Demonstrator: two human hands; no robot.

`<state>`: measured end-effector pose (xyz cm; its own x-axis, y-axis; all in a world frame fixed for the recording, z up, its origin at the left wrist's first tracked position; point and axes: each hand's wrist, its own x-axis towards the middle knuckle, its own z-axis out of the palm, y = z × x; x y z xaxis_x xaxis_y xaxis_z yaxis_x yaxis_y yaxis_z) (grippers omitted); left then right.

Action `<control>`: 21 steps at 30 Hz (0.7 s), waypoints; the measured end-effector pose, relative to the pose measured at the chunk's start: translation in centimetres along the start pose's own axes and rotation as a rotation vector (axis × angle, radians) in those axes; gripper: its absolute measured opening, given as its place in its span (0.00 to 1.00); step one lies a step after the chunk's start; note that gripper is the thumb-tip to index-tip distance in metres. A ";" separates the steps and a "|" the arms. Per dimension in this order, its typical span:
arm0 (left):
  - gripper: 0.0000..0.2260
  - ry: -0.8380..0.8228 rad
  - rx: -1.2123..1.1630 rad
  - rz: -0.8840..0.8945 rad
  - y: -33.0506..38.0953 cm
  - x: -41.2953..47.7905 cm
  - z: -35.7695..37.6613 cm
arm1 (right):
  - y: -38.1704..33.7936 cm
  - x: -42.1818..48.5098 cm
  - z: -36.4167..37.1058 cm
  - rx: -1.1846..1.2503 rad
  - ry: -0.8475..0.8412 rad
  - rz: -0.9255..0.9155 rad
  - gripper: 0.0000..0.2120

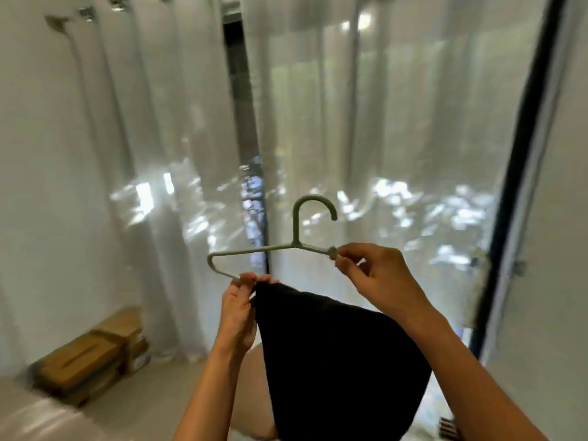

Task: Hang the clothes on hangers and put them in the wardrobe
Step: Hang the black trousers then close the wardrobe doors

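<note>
Pinching the pale hanger (254,249) at both ends, the left hand (237,310) also grips a black garment (337,354) draped below its lower bar; the right hand (378,275) holds the open tip. Cloth could slide off that open end if the hanger tilts.

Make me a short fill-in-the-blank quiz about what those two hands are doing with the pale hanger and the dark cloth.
The hook of the pale green plastic hanger points ____.
The right hand pinches the hanger's ____ end.
The left hand holds the hanger's lower bar together with a ____ cloth.
On the floor, flat brown cardboard boxes lie to the ____ of the hands.
Missing words: up; right; black; left.
</note>
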<state>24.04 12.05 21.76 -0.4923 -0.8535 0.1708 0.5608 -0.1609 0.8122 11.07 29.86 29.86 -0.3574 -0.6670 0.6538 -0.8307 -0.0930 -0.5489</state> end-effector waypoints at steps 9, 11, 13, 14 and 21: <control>0.07 -0.335 -0.254 -0.349 -8.8 2.2 27.5 | 10.0 -6.0 -22.5 -0.816 0.397 0.056 0.07; 0.06 -0.398 -0.257 -0.401 -10.7 1.8 32.8 | 11.4 -8.5 -26.9 -1.103 0.466 0.129 0.08; 0.07 -0.463 -0.254 -0.430 -12.4 1.0 37.8 | 11.7 -10.4 -30.6 -1.254 0.518 0.176 0.10; 0.07 -0.507 -0.256 -0.444 -13.2 0.6 40.1 | 11.8 -11.1 -32.3 -1.302 0.542 0.171 0.12; 0.09 -0.836 -0.357 -0.421 -18.2 -1.7 56.0 | 12.1 -13.2 -42.6 -1.381 0.782 0.178 0.17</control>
<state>-22.57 44.21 37.92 -0.9297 -0.0928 0.3566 0.3330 -0.6260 0.7051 -12.50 69.03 36.78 -0.2478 -0.0290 0.9684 -0.3329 0.9412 -0.0570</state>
